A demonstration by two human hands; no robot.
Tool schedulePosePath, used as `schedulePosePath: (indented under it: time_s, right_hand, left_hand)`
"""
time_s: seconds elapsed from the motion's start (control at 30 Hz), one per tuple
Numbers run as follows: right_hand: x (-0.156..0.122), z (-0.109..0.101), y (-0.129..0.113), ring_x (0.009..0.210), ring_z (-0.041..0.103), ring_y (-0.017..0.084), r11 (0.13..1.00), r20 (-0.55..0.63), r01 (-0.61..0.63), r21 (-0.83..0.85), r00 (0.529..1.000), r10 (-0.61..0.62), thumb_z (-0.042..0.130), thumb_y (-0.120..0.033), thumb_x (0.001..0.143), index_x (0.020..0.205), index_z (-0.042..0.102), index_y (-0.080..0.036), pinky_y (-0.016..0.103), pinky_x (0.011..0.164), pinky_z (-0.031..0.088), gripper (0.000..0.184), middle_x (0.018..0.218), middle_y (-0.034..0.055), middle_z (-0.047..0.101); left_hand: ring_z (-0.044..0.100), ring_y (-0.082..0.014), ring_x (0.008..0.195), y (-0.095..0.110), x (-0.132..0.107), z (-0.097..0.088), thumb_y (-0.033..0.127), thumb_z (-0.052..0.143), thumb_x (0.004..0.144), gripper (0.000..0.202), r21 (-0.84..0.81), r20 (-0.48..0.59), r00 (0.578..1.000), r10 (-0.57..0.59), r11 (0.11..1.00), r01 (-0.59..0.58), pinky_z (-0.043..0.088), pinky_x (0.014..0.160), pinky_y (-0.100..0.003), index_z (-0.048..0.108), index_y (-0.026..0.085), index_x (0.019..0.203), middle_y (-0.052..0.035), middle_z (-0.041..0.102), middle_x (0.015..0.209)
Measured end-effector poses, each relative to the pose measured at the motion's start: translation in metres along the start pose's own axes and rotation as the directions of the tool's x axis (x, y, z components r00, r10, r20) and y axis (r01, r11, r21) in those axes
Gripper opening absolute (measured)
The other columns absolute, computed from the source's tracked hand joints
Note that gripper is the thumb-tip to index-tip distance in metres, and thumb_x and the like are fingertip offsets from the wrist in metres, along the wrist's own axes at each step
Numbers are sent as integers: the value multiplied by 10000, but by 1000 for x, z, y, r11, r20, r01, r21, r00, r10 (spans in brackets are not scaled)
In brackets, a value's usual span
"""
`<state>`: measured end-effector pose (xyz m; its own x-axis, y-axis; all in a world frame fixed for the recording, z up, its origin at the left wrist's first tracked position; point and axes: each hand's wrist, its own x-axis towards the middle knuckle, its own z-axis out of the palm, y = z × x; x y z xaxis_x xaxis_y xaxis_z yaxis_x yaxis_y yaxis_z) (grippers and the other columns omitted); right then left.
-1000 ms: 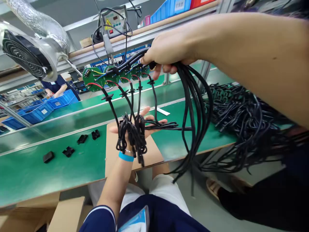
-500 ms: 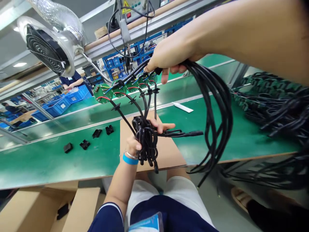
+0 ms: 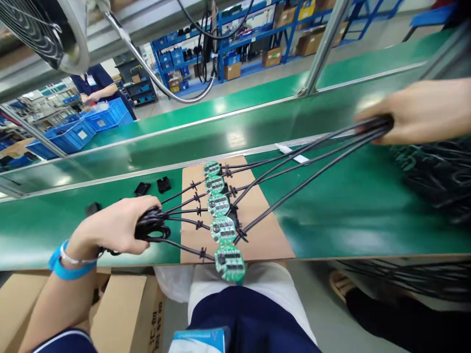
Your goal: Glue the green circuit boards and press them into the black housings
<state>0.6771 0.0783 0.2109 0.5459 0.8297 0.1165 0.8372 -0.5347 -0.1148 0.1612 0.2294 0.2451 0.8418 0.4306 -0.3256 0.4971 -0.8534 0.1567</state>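
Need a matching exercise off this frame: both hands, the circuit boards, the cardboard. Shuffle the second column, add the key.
Column 1
1. Left hand
2. Right hand
3. Round circuit boards
4. Cardboard sheet

Column 2
A. Lined up in a row
B. Lying on the green bench
C. Holding black cables stretched out right of the boards
D. Closed around a coiled cable bundle

Pairs: 1-D, 2-C, 3-A, 4-B

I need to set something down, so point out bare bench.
Bare green bench lies between the cardboard and the black cable pile, nearest the front edge. Crowded: the cardboard, under circuit boards and cables; left, around the black parts.
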Motion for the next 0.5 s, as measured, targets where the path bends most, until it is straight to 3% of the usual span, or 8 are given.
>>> schedulePosePath:
  time_s: [0.1,0.17,0.23,0.3,0.33,0.4,0.43,0.5]
  right_hand:
    - [-2,42,16,639,646,190,932,324,122,-342,946,-5,791,-147,731,1022,759,-141,324,634,443,292,745,94,724]
    - [-8,72,17,791,687,277,914,440,172,-368,898,7,773,-213,742,1114,725,-116,373,715,488,387,893,166,732]
    - [-12,100,0,976,673,351,942,524,230,-245,849,-71,818,-337,677,1181,697,-107,420,806,510,567,1100,228,694]
    - [-11,121,-39,1175,578,408,941,476,339,19,824,-306,840,-510,612,1289,644,-136,475,898,493,798,1300,239,603]
    - [-7,130,-64,1217,546,399,885,393,424,194,793,-466,790,-577,662,1312,627,-148,484,942,473,796,1332,229,584]
    - [2,143,-117,1183,552,333,733,206,521,437,736,-645,539,-574,894,1261,639,-179,482,977,438,548,1264,180,626]
    - [7,149,-141,1088,581,307,670,163,549,500,700,-695,480,-539,931,1141,675,-187,474,939,445,454,1145,154,667]
    - [13,161,-176,951,583,271,605,143,552,574,660,-738,534,-469,901,933,661,-184,428,849,459,314,915,103,662]
  left_hand:
    - [534,-214,693,3,28,27,344,620,646,336,278,-20,999,-34,960,38,393,623,-339,503,195,924,-34,561,861]
    - [538,-241,728,-4,52,49,423,647,664,419,319,-9,1000,5,948,-2,409,681,-379,523,180,981,-61,559,911]
    - [555,-277,822,-15,74,67,523,693,652,583,270,2,998,59,961,-57,417,779,-422,541,161,1084,-93,562,990]
    - [559,-301,914,-27,92,77,628,705,658,716,134,6,995,100,986,-100,404,852,-444,531,159,1170,-113,572,1065]
    - [564,-298,936,-32,99,79,659,669,709,714,36,3,995,103,994,-103,401,866,-438,515,163,1200,-113,585,1081]
    - [590,-260,892,-41,111,79,633,501,885,583,-182,5,999,52,982,-50,417,827,-394,473,172,1240,-83,634,1020]
    - [603,-241,849,-44,115,80,575,410,956,500,-270,11,1000,8,963,-5,425,789,-369,460,174,1250,-63,655,962]
    - [627,-223,827,-48,123,83,463,340,1008,386,-361,15,998,-56,931,57,432,739,-336,490,185,1230,-44,684,919]
